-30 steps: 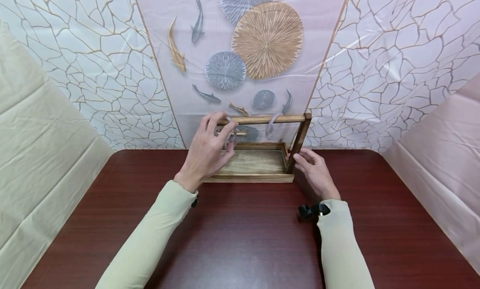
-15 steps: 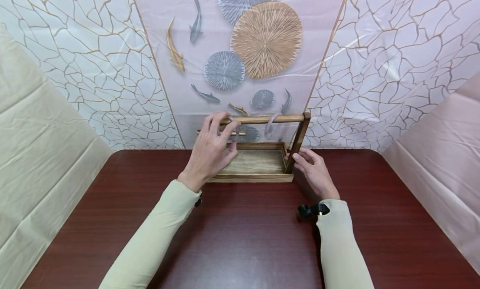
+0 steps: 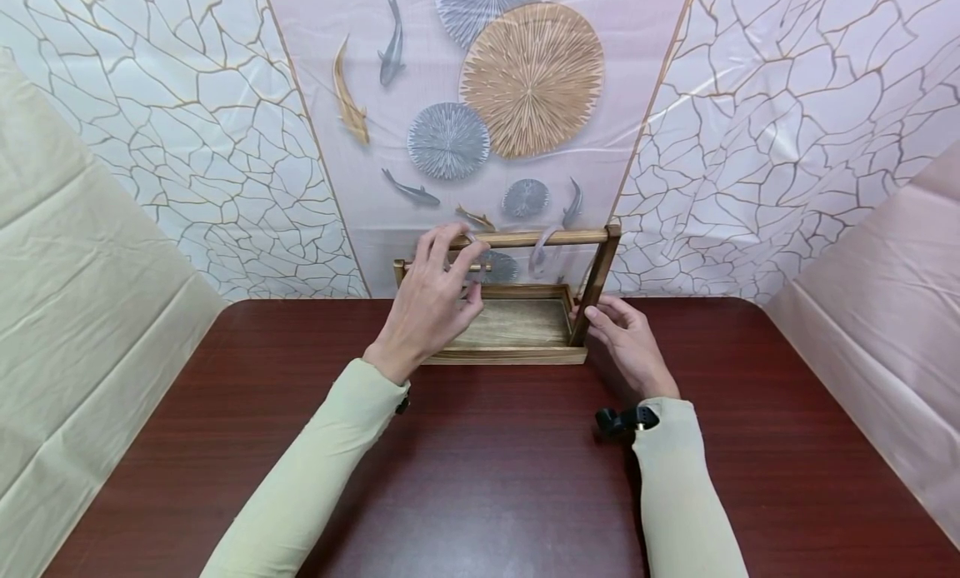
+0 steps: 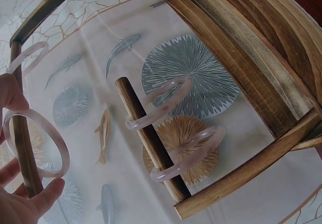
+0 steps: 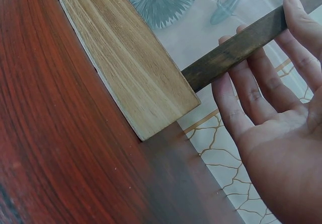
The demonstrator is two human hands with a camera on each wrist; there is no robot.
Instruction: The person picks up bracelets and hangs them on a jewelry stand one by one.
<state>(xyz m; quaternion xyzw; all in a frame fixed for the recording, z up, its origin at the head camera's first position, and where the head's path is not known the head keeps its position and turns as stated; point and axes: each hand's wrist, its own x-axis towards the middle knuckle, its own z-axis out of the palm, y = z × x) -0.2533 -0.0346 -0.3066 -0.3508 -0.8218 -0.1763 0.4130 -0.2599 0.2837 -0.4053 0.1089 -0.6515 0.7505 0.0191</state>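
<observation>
A wooden bangle stand (image 3: pixel 598 282) with a tray base (image 3: pixel 502 357) stands at the back of the table. My left hand (image 3: pixel 429 303) pinches a pale pinkish bangle (image 4: pixel 64 151), which loops around the upper bar (image 4: pixel 23 153). Farther right on that bar hangs another pale bangle (image 3: pixel 537 253). Two more, a bangle (image 4: pixel 141 124) and its neighbour (image 4: pixel 168 173), hang on the shorter lower peg (image 4: pixel 130 100). At the stand's right side, my right hand (image 3: pixel 630 349) holds the upright post (image 5: pixel 241 48) between thumb and fingers.
The dark red-brown table (image 3: pixel 495 470) extends in front of the stand. Close behind rises a patterned cloth backdrop (image 3: pixel 450 203) with printed fish and lily pads. Cream cloth (image 3: pixel 90 311) flanks the left side, and pinkish cloth (image 3: pixel 885 328) the right.
My left hand has slid slightly to the right along the upper bar with its bangle, uncovering the lower peg's left end. My right hand has stayed on the post.
</observation>
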